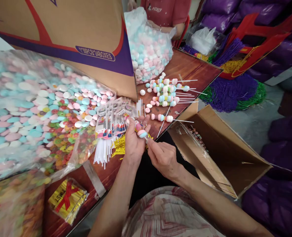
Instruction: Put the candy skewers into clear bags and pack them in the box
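Observation:
A candy skewer (142,132) with pink and blue pieces lies across the palm of my left hand (133,141), held under the thumb. My right hand (164,157) pinches the lower end of the same skewer at its stick, with the fingertips partly hidden. Just left of my left hand are printed clear bags (113,115), a bundle of white sticks (103,152) and gold twist ties (119,146). Beyond my hands, one finished skewer (162,117) lies on the table, and a stack of several more (166,93) is behind it.
Big open bags of pastel candies (17,112) and ring gummies (66,144) cover the left side. A tall carton (69,36) stands behind, near another candy bag (149,52). An open box (231,154) sits below the table's right edge. Across the table is a person in red (164,14).

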{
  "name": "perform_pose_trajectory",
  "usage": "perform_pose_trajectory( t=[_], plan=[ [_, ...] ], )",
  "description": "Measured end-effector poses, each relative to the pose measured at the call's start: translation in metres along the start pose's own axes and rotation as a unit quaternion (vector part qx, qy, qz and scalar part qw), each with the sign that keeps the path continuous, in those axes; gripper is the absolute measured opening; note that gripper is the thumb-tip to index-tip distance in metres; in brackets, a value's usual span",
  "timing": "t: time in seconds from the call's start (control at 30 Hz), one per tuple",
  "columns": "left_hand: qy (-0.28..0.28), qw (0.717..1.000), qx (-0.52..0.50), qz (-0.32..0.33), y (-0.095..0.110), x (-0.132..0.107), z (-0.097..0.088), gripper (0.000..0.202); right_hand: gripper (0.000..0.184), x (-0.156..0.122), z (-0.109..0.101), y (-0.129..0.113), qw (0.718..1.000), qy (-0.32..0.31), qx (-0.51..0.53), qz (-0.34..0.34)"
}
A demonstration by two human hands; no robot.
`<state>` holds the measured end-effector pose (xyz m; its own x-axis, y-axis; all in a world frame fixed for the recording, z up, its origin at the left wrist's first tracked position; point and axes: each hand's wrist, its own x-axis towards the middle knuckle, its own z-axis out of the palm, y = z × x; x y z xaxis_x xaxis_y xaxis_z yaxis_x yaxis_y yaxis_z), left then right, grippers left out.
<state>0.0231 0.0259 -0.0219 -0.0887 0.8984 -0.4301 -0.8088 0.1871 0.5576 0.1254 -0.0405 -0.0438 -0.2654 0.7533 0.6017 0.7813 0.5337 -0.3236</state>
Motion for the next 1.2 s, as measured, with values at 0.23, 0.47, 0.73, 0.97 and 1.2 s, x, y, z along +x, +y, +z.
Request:
perform_pose_trajectory(
  t=[0.23, 0.47, 0.73, 0.97, 1.2],
  plan=[
    [-0.017, 0.999, 0.034, -0.01, 0.001, -0.003, 0.004, 0.026, 0.026, 0.002, 0.0, 0.005, 1.0, 0.009, 0.006, 0.018],
    [-0.073, 0.993, 0.075, -0.052, -0.002, -0.01, 0.006, 0.02, 0.032, 0.011, 0.007, 0.016, 1.0, -0.005, -0.017, 0.005],
    [-0.074, 0.992, 0.087, -0.06, 0.009, -0.005, 0.001, 0.014, 0.036, 0.005, 0.007, 0.009, 0.992, 0.003, 0.116, 0.055],
    [-0.107, 0.987, 0.112, -0.037, -0.001, -0.008, 0.003, 0.022, 0.04, 0.009, 0.013, -0.001, 0.968, -0.014, 0.198, 0.157],
    [-0.091, 0.97, 0.221, 0.036, -0.004, -0.011, -0.014, 0.037, 0.035, 0.019, 0.01, 0.01, 0.875, 0.009, 0.383, 0.294]
  ],
)
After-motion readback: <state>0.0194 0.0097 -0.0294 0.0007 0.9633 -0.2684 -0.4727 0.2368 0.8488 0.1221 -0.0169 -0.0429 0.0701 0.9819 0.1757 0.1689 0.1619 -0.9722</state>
